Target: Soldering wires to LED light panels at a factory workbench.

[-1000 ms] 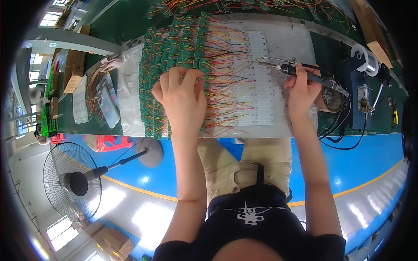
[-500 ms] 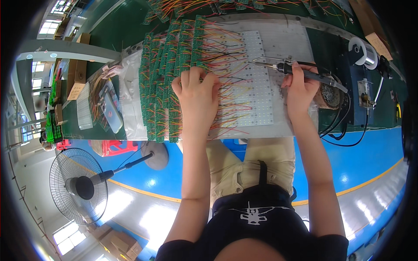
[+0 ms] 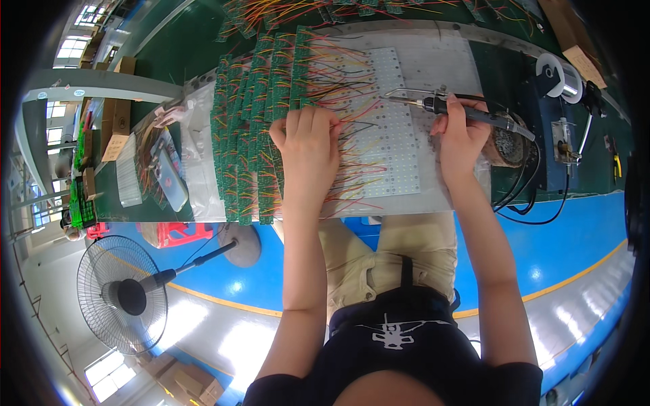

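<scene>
My left hand (image 3: pixel 308 139) rests over the right edge of a row of green circuit boards (image 3: pixel 261 81). Its fingers are bent and pressed together; whatever lies between the fingertips is hidden. Red, yellow and black wires (image 3: pixel 359 169) run rightward from the boards, past that hand, onto a pale panel with rows of small dots (image 3: pixel 399 135). In my right hand (image 3: pixel 464 143) is a soldering iron (image 3: pixel 500 120), gripped by its dark handle. Its metal tip points left over the panel, apart from my left hand, with a thin curved tube alongside.
A solder wire spool (image 3: pixel 563 80) stands at the right, beside a round holder (image 3: pixel 506 145) and loose black cables (image 3: pixel 535 196). More wired boards lie along the far edge. A phone (image 3: pixel 172 181) sits at the left. A standing fan (image 3: pixel 132 296) is below the bench.
The view has shifted slightly. My right hand and the soldering iron have moved a little left; my left hand keeps nearly the same place and bent fingers.
</scene>
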Demonstrator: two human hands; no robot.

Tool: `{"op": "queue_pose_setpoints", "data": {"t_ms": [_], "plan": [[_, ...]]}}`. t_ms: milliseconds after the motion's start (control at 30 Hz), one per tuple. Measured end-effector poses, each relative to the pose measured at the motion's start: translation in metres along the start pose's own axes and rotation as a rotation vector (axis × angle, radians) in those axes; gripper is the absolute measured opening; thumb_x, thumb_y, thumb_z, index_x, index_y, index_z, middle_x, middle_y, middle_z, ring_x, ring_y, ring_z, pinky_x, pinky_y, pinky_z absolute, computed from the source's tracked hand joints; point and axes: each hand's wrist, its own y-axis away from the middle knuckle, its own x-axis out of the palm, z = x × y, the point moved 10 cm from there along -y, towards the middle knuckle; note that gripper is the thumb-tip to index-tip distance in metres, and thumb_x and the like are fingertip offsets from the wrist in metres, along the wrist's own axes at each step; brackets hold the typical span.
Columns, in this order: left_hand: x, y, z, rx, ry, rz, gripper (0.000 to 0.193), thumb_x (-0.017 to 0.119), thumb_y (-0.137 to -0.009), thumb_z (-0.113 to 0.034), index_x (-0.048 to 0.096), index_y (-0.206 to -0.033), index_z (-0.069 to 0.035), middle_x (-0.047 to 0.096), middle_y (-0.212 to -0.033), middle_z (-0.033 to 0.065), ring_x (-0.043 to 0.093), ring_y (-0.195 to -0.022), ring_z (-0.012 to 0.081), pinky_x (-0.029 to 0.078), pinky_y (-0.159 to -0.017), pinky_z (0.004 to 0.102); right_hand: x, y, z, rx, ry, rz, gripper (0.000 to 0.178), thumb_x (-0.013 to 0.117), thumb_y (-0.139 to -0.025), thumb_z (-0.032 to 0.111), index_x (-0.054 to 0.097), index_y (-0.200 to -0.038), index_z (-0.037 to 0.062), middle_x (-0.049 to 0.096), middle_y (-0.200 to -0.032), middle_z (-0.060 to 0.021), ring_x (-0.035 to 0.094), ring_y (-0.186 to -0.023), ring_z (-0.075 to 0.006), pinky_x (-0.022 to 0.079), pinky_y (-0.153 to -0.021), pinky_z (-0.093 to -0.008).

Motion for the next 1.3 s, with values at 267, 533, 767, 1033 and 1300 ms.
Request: {"op": "queue_pose_setpoints", "data": {"t_ms": [267, 533, 767, 1033, 1300], "plan": [[0.014, -0.002, -0.009, 0.038, 0.047, -0.061, 0.013, 0.064, -0.076, -0.007, 0.055, -0.086, -0.01, 0.059, -0.08, 0.0013, 0.051, -0.08, 0.0222, 0.029, -0.082, 0.0378, -0.003, 0.0, -0.003, 0.001, -0.023, -0.038, 0.017, 0.061, -0.086, 0.012, 0.049, -0.081, 0.0008, 0.05, -0.053, -0.0034, 0.047, -0.043, -0.009, 0.039, -0.043, -0.0228], [0.019, 0.001, -0.001, -0.013, 0.094, -0.135, 0.011, 0.065, -0.074, -0.011, 0.055, -0.08, -0.011, 0.057, -0.072, 0.0016, 0.05, -0.075, 0.0221, 0.028, -0.081, 0.0381, -0.004, -0.001, -0.002, -0.017, -0.031, -0.03, 0.016, 0.061, -0.086, 0.011, 0.049, -0.08, 0.001, 0.05, -0.053, -0.0037, 0.047, -0.043, -0.0088, 0.039, -0.042, -0.0229], [0.02, 0.002, -0.001, -0.028, 0.104, -0.111, 0.01, 0.063, -0.074, -0.01, 0.055, -0.08, -0.01, 0.057, -0.072, 0.0018, 0.05, -0.076, 0.0226, 0.028, -0.081, 0.0387, -0.003, -0.001, -0.003, -0.015, -0.014, -0.025, 0.016, 0.061, -0.085, 0.01, 0.049, -0.079, 0.0014, 0.051, -0.053, -0.0033, 0.047, -0.042, -0.0087, 0.038, -0.042, -0.0229], [0.02, 0.004, 0.0, -0.01, 0.112, -0.121, 0.012, 0.063, -0.072, -0.009, 0.055, -0.081, -0.01, 0.057, -0.074, 0.0021, 0.05, -0.077, 0.0235, 0.028, -0.083, 0.0404, 0.0, 0.0, -0.003, -0.016, -0.021, -0.016, 0.016, 0.061, -0.085, 0.009, 0.049, -0.078, 0.001, 0.05, -0.053, -0.0035, 0.047, -0.041, -0.0089, 0.038, -0.041, -0.0231], [0.022, 0.003, 0.0, -0.015, 0.117, -0.105, 0.012, 0.064, -0.073, -0.011, 0.055, -0.082, -0.01, 0.058, -0.079, 0.0029, 0.051, -0.081, 0.0238, 0.029, -0.083, 0.0413, 0.0, -0.001, -0.002, -0.029, -0.013, -0.015, 0.016, 0.061, -0.085, 0.009, 0.049, -0.077, 0.0005, 0.05, -0.052, -0.004, 0.048, -0.041, -0.0095, 0.038, -0.041, -0.0234]]}}
